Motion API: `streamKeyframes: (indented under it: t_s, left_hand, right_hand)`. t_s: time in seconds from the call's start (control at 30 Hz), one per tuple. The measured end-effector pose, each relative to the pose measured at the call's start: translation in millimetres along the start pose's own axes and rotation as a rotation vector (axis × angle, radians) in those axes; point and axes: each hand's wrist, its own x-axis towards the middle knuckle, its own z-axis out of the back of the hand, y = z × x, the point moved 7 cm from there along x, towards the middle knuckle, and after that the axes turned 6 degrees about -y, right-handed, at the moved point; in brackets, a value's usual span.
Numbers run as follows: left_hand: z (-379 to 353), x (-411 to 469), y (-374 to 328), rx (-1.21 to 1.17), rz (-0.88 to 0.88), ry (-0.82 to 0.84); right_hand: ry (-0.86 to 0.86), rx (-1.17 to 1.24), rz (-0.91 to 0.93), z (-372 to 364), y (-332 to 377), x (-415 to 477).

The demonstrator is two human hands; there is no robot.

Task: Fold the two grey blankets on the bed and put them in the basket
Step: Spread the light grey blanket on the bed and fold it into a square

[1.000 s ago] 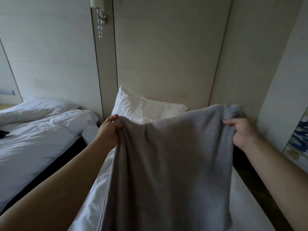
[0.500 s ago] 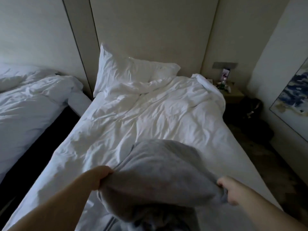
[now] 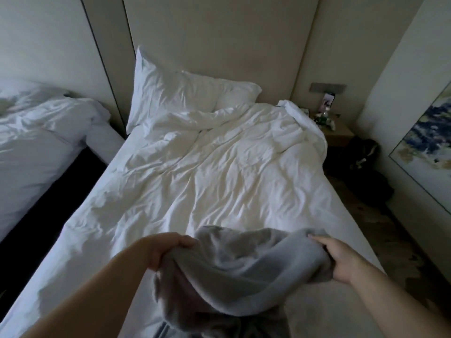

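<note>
— Rumpled white duvet [image 3: 219, 172] all over that bed [image 3: 324, 311], pillow [image 3: 180, 93] propped against the panelled wall [image 3: 219, 40]. Where's the grey blanket [image 3: 234, 272]?
— Down at the foot, bunched low, fleecy, sagging between the hands. One top corner sits in the curled left hand [image 3: 166, 250], the other in the right hand [image 3: 341, 262], gripped.
— Light and floppy?
— I'd say so; soft, won't hold a crease, so the corners are where to grip. No basket in sight
</note>
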Motion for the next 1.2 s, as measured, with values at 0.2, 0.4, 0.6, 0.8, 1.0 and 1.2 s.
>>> streamKeyframes:
  t_s: [0.2, 0.4, 0.6, 0.8, 1.0, 1.2]
  left_hand:
    - [27, -104, -178, -0.347, -0.645, -0.011]
    - [45, -208, -258, -0.369, -0.837, -0.016]
    - [36, -251, -274, -0.214, -0.852, -0.085]
    - [44, -279, -287, -0.443, -0.921, -0.136]
    - [78, -292, -273, -0.437, -0.855, -0.340]
    - [94, -308, -265, -0.454, -0.883, -0.353]
  right_hand:
    - [0.270, 0.362, 0.538, -40, 218, -99]
    - [0.225, 0.232, 0.667, -33, 315, -175]
    - [0.105, -0.040, 0.664, -23, 331, -202]
    - [0.061, 0.315, 0.709, -2, 348, -233]
    - [-0.030, 0.083, 0.587, 16, 331, -233]
    - [0.134, 0.644, 0.839, 56, 369, -233]
